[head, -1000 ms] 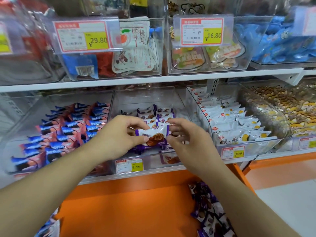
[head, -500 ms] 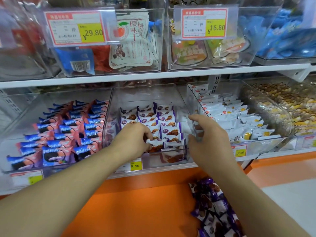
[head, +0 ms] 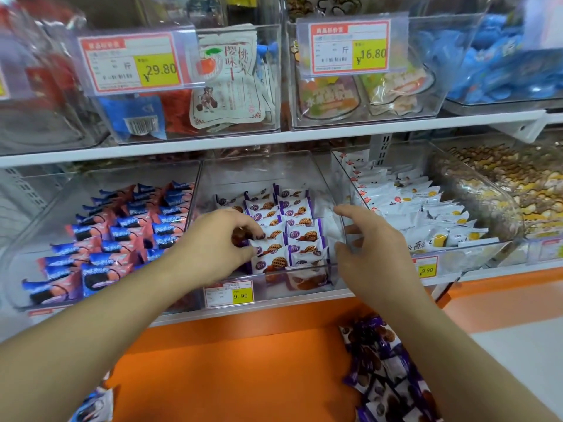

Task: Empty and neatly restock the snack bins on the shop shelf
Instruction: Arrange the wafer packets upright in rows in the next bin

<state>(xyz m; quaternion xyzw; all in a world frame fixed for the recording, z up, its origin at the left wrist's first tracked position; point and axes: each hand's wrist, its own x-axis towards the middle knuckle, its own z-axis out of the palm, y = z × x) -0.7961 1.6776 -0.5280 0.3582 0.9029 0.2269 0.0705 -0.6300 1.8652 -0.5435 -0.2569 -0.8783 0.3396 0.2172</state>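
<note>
The clear middle bin [head: 304,169] on the lower shelf holds purple-and-white waffle snack packets [head: 300,236] laid in neat overlapping rows. My left hand [head: 219,245] reaches into the bin's left side, fingertips curled and pinching one packet [head: 268,248] in the front rows. My right hand [head: 371,245] hovers at the bin's right wall, fingers spread and relaxed, holding nothing. A loose pile of the same purple packets [head: 380,363] lies on the orange ledge below, partly behind my right forearm.
A bin of blue-and-pink packets [head: 122,239] stands to the left, a bin of white packets [head: 411,208] to the right, then brown-yellow sweets [head: 518,184]. Upper shelf bins [head: 231,86] carry price tags. The orange ledge [head: 243,360] runs below; some packets [head: 97,403] lie bottom left.
A second ago both hands held one packet in front of the bin. My left hand lowered it into the front rows; my right hand let go and drew aside to the right wall.
</note>
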